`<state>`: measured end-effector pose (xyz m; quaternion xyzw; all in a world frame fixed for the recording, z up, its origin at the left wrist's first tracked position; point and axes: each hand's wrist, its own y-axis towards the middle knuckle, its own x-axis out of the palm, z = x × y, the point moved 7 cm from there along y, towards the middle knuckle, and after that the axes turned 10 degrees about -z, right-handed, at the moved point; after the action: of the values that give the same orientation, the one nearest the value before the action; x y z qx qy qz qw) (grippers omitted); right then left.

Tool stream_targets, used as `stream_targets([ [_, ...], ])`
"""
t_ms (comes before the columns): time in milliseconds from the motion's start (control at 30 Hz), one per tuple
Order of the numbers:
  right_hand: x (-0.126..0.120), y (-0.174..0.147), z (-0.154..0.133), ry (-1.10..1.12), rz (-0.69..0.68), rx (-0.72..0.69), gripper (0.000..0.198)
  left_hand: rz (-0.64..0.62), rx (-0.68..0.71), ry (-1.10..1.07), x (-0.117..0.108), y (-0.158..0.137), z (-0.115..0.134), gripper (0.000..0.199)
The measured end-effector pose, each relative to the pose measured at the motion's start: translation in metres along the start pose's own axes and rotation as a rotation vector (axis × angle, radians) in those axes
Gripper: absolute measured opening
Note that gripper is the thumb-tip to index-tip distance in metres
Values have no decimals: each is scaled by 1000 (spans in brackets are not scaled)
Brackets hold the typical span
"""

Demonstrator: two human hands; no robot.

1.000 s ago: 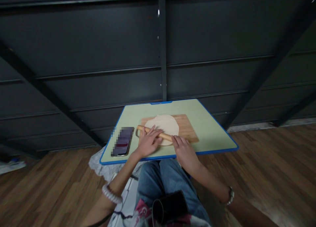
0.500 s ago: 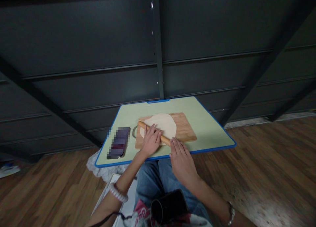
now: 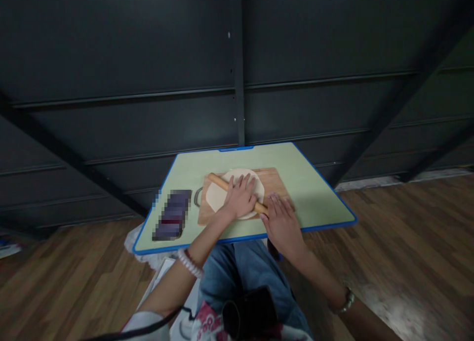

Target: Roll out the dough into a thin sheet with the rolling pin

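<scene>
A flat round sheet of pale dough (image 3: 218, 196) lies on a wooden cutting board (image 3: 276, 182) on a small green table with a blue rim (image 3: 314, 192). A wooden rolling pin (image 3: 220, 182) lies slanted across the dough. My left hand (image 3: 240, 197) presses flat on the pin's middle, fingers spread. My right hand (image 3: 283, 221) presses flat on the pin's near right end, which it hides. Neither hand wraps around the pin.
A phone (image 3: 171, 215), blurred out, lies on the table's left part. A dark panelled wall (image 3: 148, 84) stands right behind the table. Wooden floor (image 3: 407, 242) spreads on both sides. My knees in jeans (image 3: 237, 267) sit under the table's near edge.
Both hands have pushed the rolling pin away from me, from the dough's near edge up onto its middle. The view has shifted slightly.
</scene>
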<state>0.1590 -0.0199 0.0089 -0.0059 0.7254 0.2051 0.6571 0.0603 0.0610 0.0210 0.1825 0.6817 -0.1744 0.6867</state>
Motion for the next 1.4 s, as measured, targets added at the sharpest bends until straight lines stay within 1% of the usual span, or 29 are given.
stream_targets([
  [133,-2,15,18,-8,-23,5,46,-81,-7,-54,4,23,3,56],
  [267,4,32,38,0,-59,27,48,-144,-3,-97,6,41,5,54],
  [367,10,39,47,24,-84,37,51,-166,-11,-116,6,48,6,54],
  [433,10,37,47,48,-76,48,51,-150,-9,-113,5,47,6,54],
  [500,9,30,41,72,-50,52,51,-112,8,-95,3,42,7,54],
  [600,5,15,20,99,-15,32,49,-70,32,-62,2,31,8,54],
  [733,2,-1,-7,82,2,6,48,-69,14,-30,6,14,3,51],
  [867,-3,-10,-24,55,8,-39,44,-15,2,-13,6,-7,-2,49],
  [1033,-11,-21,-38,46,30,-91,42,56,-10,-39,3,-41,-7,49],
  [1200,-11,-30,-48,40,34,-91,44,92,17,-74,-3,-72,-7,46],
  [1300,-8,-31,-47,41,25,-74,46,74,32,-75,-3,-81,-6,46],
  [1400,-4,-30,-44,53,12,-65,47,48,44,-51,-2,-80,-7,47],
])
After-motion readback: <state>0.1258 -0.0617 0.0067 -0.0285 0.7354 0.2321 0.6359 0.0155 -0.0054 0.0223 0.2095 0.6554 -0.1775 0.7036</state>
